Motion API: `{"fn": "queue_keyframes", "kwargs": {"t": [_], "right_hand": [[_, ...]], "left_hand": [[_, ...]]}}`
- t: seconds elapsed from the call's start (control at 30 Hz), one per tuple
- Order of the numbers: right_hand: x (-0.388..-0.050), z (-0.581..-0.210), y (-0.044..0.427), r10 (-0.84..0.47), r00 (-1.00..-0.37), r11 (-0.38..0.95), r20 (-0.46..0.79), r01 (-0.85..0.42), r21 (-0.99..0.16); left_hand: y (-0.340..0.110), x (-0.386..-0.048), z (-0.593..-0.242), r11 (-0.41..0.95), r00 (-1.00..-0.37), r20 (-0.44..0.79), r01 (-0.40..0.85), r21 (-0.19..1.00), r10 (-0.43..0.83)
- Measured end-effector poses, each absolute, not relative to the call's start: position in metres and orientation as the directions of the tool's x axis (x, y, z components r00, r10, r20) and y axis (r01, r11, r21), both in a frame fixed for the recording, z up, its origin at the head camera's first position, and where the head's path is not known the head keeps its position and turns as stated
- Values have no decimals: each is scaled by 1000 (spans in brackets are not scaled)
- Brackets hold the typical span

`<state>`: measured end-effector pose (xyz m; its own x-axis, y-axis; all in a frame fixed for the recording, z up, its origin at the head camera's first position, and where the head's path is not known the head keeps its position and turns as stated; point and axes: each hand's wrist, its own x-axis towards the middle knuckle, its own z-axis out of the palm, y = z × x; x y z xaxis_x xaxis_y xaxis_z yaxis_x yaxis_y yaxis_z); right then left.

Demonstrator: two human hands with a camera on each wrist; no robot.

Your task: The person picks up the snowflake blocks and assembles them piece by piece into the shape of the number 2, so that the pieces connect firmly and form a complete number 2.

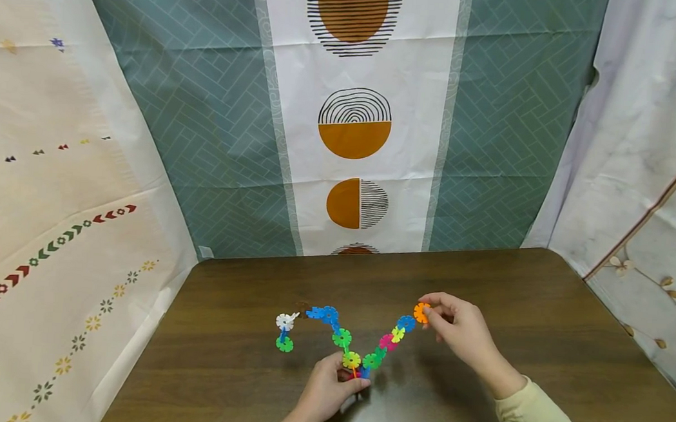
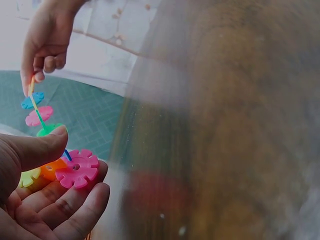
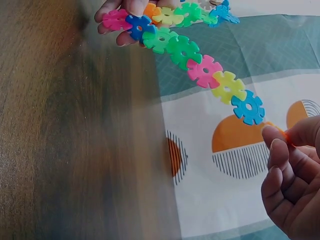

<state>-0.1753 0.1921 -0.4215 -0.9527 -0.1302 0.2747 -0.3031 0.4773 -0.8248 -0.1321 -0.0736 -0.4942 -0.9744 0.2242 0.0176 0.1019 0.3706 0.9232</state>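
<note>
A chain of notched plastic discs in many colours, linked edge to edge, hangs in a V between my hands. Near its low point my left hand [image 1: 327,388] pinches the chain by a pink disc [image 2: 77,168], with an orange disc [image 2: 52,169] beside it. At the upper right end my right hand [image 1: 463,327] pinches an orange disc [image 1: 421,312], joined to a blue disc [image 3: 248,107]. Beyond the left hand the chain runs through green and blue discs [image 1: 328,314] to a white disc [image 1: 285,322] and a green disc [image 1: 284,344] that hangs lowest there.
Beneath the hands lies a dark brown wooden table [image 1: 217,384]. A green and white patterned cloth [image 1: 215,132] hangs behind its far edge. Light printed cloths hang at the left [image 1: 53,219] and right.
</note>
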Motion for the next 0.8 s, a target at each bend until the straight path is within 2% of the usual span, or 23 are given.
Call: {"fn": "queue_keyframes", "kwargs": {"t": [0.5,0.8], "right_hand": [[-177,-423,187,-138,-968,454,212,-252,-854],[-175,-427,185,-174,-973,345,151,-203,-916]], "left_hand": [[-72,-132,-494,376,-972,39,127,918,232],[-73,-132,-493,394,-974,57,141,908,217]]}}
